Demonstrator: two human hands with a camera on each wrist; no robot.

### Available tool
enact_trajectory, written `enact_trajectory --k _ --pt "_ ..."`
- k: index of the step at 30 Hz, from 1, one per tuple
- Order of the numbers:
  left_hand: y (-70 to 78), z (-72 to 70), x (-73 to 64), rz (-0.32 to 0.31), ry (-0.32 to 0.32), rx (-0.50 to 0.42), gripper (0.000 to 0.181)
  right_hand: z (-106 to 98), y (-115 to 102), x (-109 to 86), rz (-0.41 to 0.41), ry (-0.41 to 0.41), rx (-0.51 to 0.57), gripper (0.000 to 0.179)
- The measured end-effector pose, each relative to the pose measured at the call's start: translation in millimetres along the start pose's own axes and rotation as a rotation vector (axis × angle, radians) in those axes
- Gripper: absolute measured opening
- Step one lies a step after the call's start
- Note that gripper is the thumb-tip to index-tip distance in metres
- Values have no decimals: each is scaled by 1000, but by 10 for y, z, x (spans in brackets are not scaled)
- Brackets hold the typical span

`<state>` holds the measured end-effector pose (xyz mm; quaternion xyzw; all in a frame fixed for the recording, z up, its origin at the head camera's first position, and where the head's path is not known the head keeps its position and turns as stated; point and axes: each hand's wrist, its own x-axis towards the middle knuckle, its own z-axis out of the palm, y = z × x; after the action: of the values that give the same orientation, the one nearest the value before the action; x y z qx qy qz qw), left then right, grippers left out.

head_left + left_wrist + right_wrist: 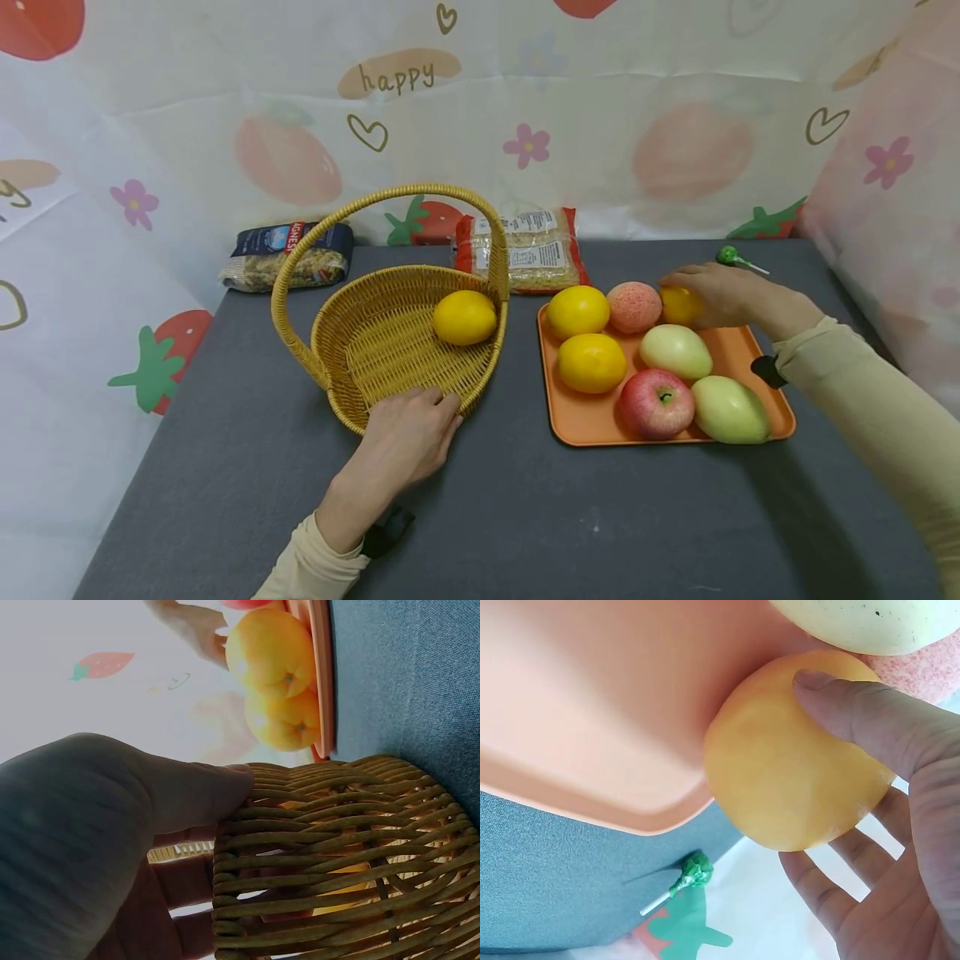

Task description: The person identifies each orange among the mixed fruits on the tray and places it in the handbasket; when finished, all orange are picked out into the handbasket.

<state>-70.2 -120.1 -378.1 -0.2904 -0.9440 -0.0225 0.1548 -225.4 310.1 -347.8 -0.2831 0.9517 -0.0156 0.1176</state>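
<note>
My left hand (411, 433) grips the near rim of a wicker basket (397, 379). In the left wrist view its thumb lies on the outside of the weave, the fingers on the inner side. One yellow citrus fruit (465, 317) lies in the basket's right part, below the arched handle. At the back of an orange tray (581, 421), my right hand (716, 292) holds another yellow citrus fruit (795, 757) between thumb and fingers. Beside that fruit are a pink speckled fruit (634, 307) and a pale green fruit (677, 352).
Also on the tray are two yellow citrus fruits (592, 363), a red apple (657, 405) and a second pale green fruit (731, 409). Behind the basket lie a blue pasta bag (288, 254) and a red-edged clear packet (525, 250). A green-wrapped lollipop (729, 256) lies behind the tray.
</note>
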Motion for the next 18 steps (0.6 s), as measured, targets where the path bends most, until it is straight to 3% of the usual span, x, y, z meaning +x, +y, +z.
enact_trajectory --k 18 --pt "2 5 7 -8 -14 -8 19 29 -4 -25 33 22 -14 65"
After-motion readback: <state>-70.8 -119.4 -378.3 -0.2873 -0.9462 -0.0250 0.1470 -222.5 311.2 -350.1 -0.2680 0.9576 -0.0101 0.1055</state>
